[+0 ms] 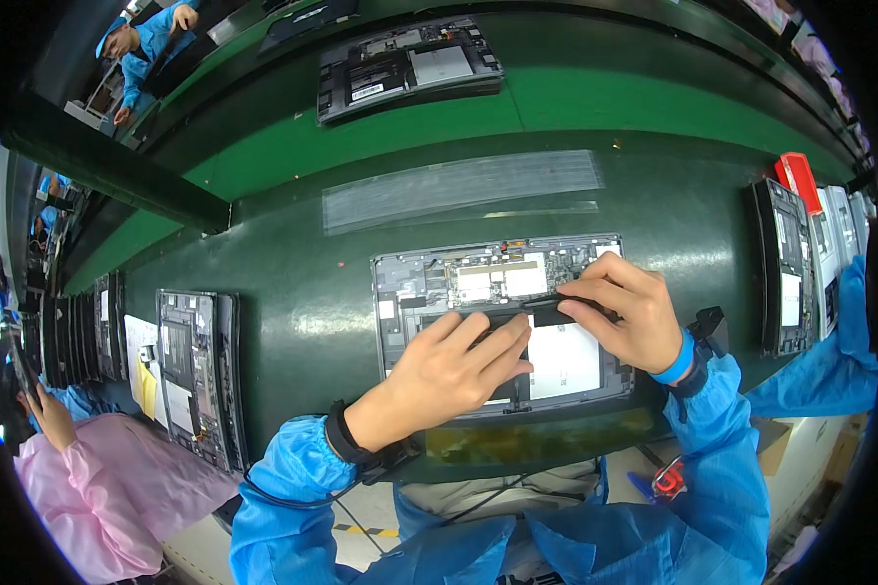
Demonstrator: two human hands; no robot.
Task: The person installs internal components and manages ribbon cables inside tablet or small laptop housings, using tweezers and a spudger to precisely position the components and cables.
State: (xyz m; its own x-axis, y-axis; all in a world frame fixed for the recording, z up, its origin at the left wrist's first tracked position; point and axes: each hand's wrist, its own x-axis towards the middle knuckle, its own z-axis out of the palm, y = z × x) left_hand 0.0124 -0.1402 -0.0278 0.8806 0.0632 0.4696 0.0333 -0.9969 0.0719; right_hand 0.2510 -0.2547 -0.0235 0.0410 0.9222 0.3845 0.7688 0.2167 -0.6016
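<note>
An opened laptop base [392, 283] lies on the green bench in front of me, its circuit board [502, 280] and white-labelled battery [566, 363] exposed. My left hand [444, 375] rests over the middle of the base, fingers stretched out and their tips touching it near the battery's upper edge. Above the battery, my right hand [629, 312] pinches a thin black piece [544, 304] between thumb and fingers, close to the circuit board. What the piece is exactly cannot be made out. The left hand hides part of the base beneath it.
Clear plastic strips [458, 190] lie beyond the laptop. More laptop bases stand at the left [200, 375], at the right [785, 268] and on the far shelf [410, 68]. A red bin [798, 182] sits at the right. A person in pink [93, 497] is at the left.
</note>
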